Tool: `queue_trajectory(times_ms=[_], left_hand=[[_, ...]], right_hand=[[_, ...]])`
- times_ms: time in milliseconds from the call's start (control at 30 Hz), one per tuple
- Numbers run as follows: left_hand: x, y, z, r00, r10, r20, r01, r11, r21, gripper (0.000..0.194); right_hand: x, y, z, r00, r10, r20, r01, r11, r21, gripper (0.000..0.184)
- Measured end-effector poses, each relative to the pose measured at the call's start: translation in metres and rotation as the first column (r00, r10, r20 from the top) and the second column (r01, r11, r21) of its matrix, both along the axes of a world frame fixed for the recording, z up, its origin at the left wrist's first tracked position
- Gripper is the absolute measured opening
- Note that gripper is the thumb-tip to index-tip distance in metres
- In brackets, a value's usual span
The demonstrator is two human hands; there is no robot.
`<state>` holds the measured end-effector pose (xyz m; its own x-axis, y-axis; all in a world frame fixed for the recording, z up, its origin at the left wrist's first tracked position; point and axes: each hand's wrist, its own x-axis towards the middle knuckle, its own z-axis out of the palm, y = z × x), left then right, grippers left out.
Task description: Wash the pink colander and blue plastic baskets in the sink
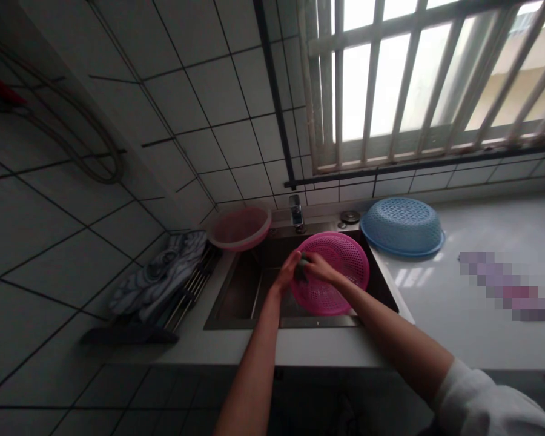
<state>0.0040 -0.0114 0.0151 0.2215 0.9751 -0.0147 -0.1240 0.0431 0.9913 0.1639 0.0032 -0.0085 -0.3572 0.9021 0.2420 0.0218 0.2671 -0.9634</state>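
My left hand and my right hand meet over the left side of a pink colander. Between them is a small dark green piece, perhaps a vegetable, too dim and small to name surely. The fingers of both hands are closed around it. The round colander, full of holes, sits in or over the right part of the metal sink. Its bottom is partly behind my right hand and forearm.
A faucet rises behind the sink. A pink basin stands at its back left corner, a blue basket upside down on the right counter. Left lie a striped cloth and a metal rack. A blurred-out patch covers something at right.
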Motion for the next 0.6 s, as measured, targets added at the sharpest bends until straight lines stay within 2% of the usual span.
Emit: queue_trajectory(times_ms=[67,100,133,233,300,367,433,467,500,533,600], left_hand=[[0.002,0.000,0.000,0.999,-0.041,0.021,0.041,0.999,0.011,0.067],[0.003,-0.001,0.000,0.998,-0.047,0.029,0.047,0.999,0.008,0.068],[0.002,-0.001,0.001,0.999,-0.036,0.033,0.036,0.999,0.000,0.069],[-0.001,0.000,0.003,0.999,0.048,0.007,-0.048,0.998,-0.032,0.072],[-0.002,0.000,0.002,0.997,0.074,-0.012,-0.074,0.997,-0.026,0.071],[-0.001,0.001,0.001,0.999,0.039,0.002,-0.039,0.999,-0.012,0.070],[0.002,0.001,0.000,0.999,-0.022,0.043,0.023,1.000,-0.008,0.071],[0.003,0.001,0.000,0.997,-0.046,0.066,0.046,0.999,-0.009,0.071],[0.004,0.001,0.000,0.995,-0.060,0.086,0.061,0.998,-0.012,0.071],[0.003,0.000,0.001,0.994,-0.061,0.096,0.063,0.998,-0.017,0.071],[0.001,-0.001,0.002,0.996,-0.040,0.076,0.042,0.999,-0.032,0.071]], right_hand=[[0.004,0.003,0.003,0.979,-0.199,-0.040,0.199,0.980,0.003,0.013],[0.004,0.002,0.004,0.973,-0.227,-0.047,0.227,0.974,-0.005,0.013],[0.003,0.000,0.005,0.980,-0.195,-0.040,0.194,0.981,-0.017,0.013],[-0.008,-0.010,0.002,0.993,0.119,0.001,-0.119,0.993,-0.017,0.016],[-0.010,-0.012,0.002,0.990,0.142,0.013,-0.142,0.990,0.008,0.016],[-0.004,-0.007,0.005,1.000,-0.001,-0.010,0.002,1.000,0.025,0.015],[0.005,0.000,0.009,0.982,-0.180,-0.051,0.181,0.983,0.022,0.014],[0.008,0.002,0.010,0.971,-0.230,-0.067,0.232,0.973,0.017,0.014],[0.009,0.003,0.010,0.970,-0.231,-0.075,0.232,0.973,0.010,0.014],[0.008,0.002,0.009,0.981,-0.178,-0.074,0.179,0.984,0.003,0.014],[0.001,-0.003,0.004,0.998,0.044,-0.041,-0.045,0.999,-0.006,0.015]])
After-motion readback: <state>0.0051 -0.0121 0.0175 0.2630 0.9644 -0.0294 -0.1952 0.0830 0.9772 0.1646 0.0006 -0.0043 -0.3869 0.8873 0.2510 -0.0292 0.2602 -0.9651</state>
